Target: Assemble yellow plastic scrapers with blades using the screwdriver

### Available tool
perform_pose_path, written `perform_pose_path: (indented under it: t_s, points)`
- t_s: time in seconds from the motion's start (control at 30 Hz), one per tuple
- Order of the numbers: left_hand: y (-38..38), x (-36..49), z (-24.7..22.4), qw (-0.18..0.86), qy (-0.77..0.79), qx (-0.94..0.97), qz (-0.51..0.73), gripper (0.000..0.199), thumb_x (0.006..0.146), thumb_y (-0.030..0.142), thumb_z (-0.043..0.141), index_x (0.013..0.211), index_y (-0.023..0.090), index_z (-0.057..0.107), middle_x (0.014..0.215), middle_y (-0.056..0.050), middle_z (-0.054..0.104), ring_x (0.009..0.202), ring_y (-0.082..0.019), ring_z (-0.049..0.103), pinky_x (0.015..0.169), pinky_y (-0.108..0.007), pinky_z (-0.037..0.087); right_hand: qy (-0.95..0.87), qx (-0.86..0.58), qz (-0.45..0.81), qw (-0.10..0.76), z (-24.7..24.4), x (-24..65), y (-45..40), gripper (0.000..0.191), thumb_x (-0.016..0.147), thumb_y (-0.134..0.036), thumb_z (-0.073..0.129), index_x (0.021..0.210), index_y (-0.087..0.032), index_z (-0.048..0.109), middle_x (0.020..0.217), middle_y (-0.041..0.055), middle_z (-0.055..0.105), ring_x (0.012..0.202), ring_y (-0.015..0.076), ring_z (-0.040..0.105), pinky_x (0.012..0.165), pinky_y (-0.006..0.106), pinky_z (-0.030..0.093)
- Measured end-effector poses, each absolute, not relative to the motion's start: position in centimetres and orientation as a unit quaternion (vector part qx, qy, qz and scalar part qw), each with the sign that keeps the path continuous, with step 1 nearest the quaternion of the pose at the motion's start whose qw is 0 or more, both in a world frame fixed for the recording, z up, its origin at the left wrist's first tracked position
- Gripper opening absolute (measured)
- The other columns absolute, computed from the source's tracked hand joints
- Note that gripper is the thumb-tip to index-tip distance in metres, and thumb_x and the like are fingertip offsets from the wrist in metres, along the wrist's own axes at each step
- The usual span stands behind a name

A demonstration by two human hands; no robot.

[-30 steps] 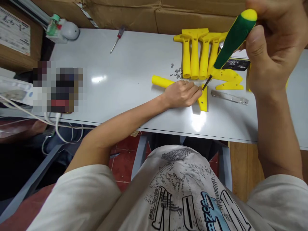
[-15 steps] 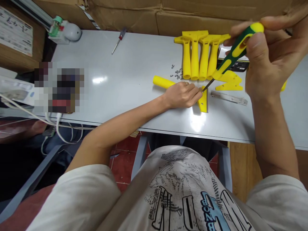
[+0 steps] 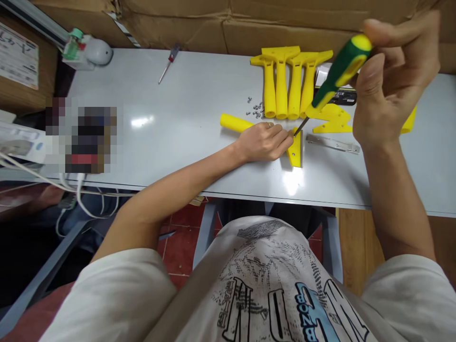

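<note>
My left hand is closed around a yellow plastic scraper lying on the table, its handle end poking out to the left. Small screws sit in the scraper's flat head. In my right hand is a green and yellow screwdriver, held loosely between thumb and fingers near the handle's end. The shaft slants down to the left, and its tip meets the scraper head beside my left fingertips. Loose screws lie just beyond my left hand.
Several yellow scrapers stand in a row at the back. Yellow plates and a narrow clear-and-metal strip lie to the right. A second screwdriver rests at the back left. White cables hang over the left front edge.
My right hand has loosened around the screwdriver, its fingers spreading away from the handle. The tip stays on the scraper head. The view has shifted slightly.
</note>
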State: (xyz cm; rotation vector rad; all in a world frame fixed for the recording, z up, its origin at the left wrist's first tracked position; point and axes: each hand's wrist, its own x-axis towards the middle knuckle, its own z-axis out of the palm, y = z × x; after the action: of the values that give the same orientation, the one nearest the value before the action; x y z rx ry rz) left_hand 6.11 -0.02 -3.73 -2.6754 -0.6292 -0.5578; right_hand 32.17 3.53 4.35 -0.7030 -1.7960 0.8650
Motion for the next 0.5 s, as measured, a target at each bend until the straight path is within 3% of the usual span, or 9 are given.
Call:
perform_pose_path:
  t_s: [0.17, 0.27, 0.33, 0.4, 0.5]
  points:
    - [0.0, 6.1, -3.6, 0.286, -0.178, -0.915, -0.222, 0.045, 0.122, 0.000, 0.039, 0.103, 0.013, 0.077, 0.076, -0.003, 0.067, 0.071, -0.019, 0.071, 0.056, -0.032, 0.045, -0.734, -0.331, 0.331, 0.493, 4.3, 31.9, 2.4, 0.099, 0.086, -0.102, 0.078, 0.164, -0.044, 0.060, 0.143, 0.0032, 0.073, 0.154, 0.0380, 0.073, 0.102, 0.045, 0.079]
    - [0.1, 6.0, -3.6, 0.321, -0.156, -0.893, -0.273, 0.040, 0.121, -0.001, 0.046, 0.098, 0.012, 0.076, 0.072, -0.002, 0.066, 0.066, -0.018, 0.069, 0.053, -0.031, 0.039, -0.737, -0.319, 0.262, 0.536, 4.0, 31.7, 3.3, 0.088, 0.086, -0.098, 0.084, 0.152, -0.041, 0.069, 0.131, 0.0017, 0.073, 0.130, 0.0310, 0.082, 0.102, 0.045, 0.077]
    - [0.2, 6.0, -3.7, 0.296, -0.162, -0.897, -0.285, 0.040, 0.122, 0.001, 0.046, 0.099, 0.011, 0.077, 0.072, -0.003, 0.067, 0.066, -0.018, 0.070, 0.053, -0.032, 0.039, -0.758, -0.282, 0.207, 0.551, 3.9, 31.7, 3.8, 0.084, 0.091, -0.098, 0.079, 0.151, -0.040, 0.073, 0.130, 0.0012, 0.073, 0.121, 0.0271, 0.081, 0.099, 0.043, 0.075]
    - [0.3, 5.9, -3.8, 0.223, -0.192, -0.916, -0.272, 0.043, 0.124, 0.005, 0.041, 0.105, 0.012, 0.079, 0.074, -0.004, 0.069, 0.070, -0.021, 0.073, 0.056, -0.033, 0.044, -0.784, -0.272, 0.185, 0.526, 4.1, 31.7, 3.5, 0.087, 0.097, -0.099, 0.070, 0.161, -0.039, 0.071, 0.146, 0.0021, 0.072, 0.129, 0.0276, 0.075, 0.097, 0.041, 0.074]
    - [0.3, 5.8, -3.9, 0.128, -0.243, -0.933, -0.232, 0.053, 0.127, 0.012, 0.030, 0.111, 0.014, 0.081, 0.076, -0.007, 0.070, 0.075, -0.024, 0.076, 0.059, -0.037, 0.050, -0.795, -0.301, 0.226, 0.476, 4.3, 31.5, 2.0, 0.092, 0.103, -0.097, 0.061, 0.174, -0.039, 0.058, 0.177, 0.0016, 0.056, 0.138, 0.0282, 0.071, 0.098, 0.040, 0.074]
